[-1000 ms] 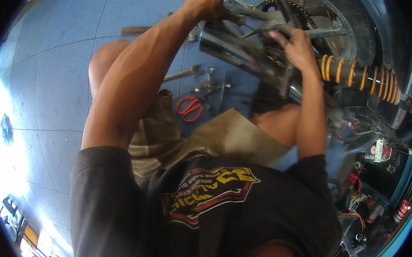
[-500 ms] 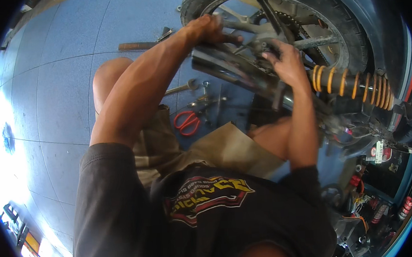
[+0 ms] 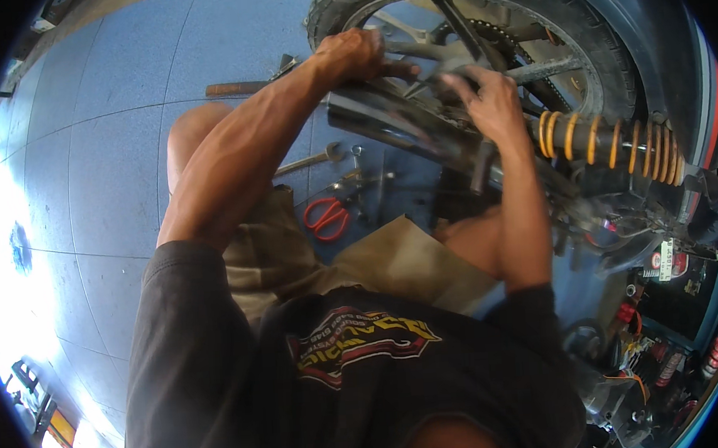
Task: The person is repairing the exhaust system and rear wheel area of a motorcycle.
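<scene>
One muffler (image 3: 393,122) between wheel (image 3: 548,69) and scissors (image 3: 326,219)

Blue floor (image 3: 113,166), crossed by dark seams. Upon it: red-handled scissors (image 3: 326,220); above these, an open-ended wrench (image 3: 309,160), its head near a slimmer spanner (image 3: 357,152); farther up, a brown handle (image 3: 237,88). Lower right: a red-and-white can (image 3: 715,356) amid clutter.

Tire (image 3: 330,14) is cut by the top edge at upper right, grip of left hand (image 3: 353,55) at upper centre is hidden, fingertips of right hand (image 3: 496,104) blurred, thin piece (image 3: 416,88) between them too smeared to name, far end of wrench (image 3: 308,161) lost behind left forearm (image 3: 261,139), lower-right clutter (image 3: 635,359) too small to tell.
</scene>
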Action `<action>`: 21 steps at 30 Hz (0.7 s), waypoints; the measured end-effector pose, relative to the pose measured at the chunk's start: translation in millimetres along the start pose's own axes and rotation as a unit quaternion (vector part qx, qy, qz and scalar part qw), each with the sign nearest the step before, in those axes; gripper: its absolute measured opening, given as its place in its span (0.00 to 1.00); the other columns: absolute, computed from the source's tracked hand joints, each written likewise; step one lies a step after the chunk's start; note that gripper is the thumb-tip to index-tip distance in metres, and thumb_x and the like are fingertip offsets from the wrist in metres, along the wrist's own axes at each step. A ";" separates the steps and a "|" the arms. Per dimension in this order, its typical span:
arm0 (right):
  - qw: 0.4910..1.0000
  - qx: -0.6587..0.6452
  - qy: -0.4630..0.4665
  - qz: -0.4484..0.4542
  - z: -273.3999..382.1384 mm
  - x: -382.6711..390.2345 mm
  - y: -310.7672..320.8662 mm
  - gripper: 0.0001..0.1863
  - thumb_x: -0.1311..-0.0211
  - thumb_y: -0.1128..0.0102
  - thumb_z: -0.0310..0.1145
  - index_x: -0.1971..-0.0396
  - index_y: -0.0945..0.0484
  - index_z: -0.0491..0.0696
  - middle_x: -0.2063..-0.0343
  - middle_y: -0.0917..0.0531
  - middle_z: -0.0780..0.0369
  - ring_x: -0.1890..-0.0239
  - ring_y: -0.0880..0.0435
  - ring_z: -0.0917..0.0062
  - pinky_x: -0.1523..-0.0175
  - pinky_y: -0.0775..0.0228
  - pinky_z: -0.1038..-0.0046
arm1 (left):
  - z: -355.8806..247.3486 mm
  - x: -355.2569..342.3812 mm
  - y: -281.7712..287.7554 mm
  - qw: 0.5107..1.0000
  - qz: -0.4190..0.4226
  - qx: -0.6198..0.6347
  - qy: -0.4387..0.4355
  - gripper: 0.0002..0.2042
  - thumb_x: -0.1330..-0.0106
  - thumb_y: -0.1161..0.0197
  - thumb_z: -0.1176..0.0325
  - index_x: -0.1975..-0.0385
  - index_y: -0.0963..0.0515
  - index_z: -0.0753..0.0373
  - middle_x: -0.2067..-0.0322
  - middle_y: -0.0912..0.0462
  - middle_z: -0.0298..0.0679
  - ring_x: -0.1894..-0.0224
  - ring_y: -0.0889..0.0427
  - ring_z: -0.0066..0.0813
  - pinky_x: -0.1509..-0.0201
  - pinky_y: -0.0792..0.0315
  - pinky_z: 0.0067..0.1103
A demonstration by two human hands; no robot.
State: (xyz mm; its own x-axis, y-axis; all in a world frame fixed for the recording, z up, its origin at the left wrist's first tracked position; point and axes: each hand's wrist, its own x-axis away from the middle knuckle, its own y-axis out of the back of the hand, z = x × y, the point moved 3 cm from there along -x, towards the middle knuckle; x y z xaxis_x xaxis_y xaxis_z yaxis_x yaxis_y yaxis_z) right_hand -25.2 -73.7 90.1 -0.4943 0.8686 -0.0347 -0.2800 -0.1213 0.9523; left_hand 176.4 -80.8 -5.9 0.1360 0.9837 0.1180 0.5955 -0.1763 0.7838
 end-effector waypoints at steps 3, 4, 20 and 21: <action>0.999 -0.009 0.016 -0.030 -0.8 5.3 0.2 0.16 0.41 0.37 0.41 0.61 0.19 0.43 0.64 0.18 0.48 0.59 0.19 0.53 0.55 0.28 0.61 | -4.3 -0.6 0.8 1.000 0.004 0.005 0.003 0.48 0.53 0.45 0.23 0.61 0.24 0.76 0.59 0.20 0.62 0.50 0.21 0.53 0.44 0.29 0.37; 0.998 -0.012 0.031 -0.050 -1.2 6.5 0.9 0.16 0.42 0.36 0.40 0.61 0.19 0.43 0.63 0.18 0.48 0.59 0.19 0.53 0.55 0.28 0.62 | -5.2 -1.9 0.3 1.000 0.015 0.007 0.011 0.49 0.54 0.44 0.23 0.60 0.24 0.76 0.58 0.21 0.63 0.49 0.21 0.53 0.44 0.29 0.37; 0.997 0.026 0.067 -0.038 -3.0 11.3 -7.9 0.18 0.44 0.40 0.32 0.55 0.23 0.38 0.56 0.21 0.47 0.53 0.21 0.54 0.46 0.30 0.63 | -7.5 -6.0 0.1 0.998 0.032 -0.006 0.049 0.52 0.56 0.43 0.22 0.49 0.28 0.72 0.53 0.20 0.55 0.48 0.21 0.46 0.45 0.27 0.37; 0.998 0.033 0.047 -0.033 -1.2 11.9 -1.9 0.20 0.45 0.37 0.34 0.55 0.23 0.38 0.54 0.21 0.47 0.51 0.22 0.53 0.46 0.30 0.63 | -7.0 -5.6 0.3 0.998 0.048 0.002 0.045 0.52 0.56 0.43 0.23 0.49 0.28 0.72 0.53 0.20 0.55 0.48 0.21 0.46 0.45 0.27 0.37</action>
State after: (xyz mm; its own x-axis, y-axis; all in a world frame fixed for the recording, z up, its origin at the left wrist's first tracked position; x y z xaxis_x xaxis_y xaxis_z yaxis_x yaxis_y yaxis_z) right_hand -31.5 -63.7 87.5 -0.5524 0.8245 -0.1227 -0.2605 -0.0309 0.9650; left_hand 170.2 -86.2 -2.1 0.1215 0.9615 0.2465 0.5861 -0.2699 0.7640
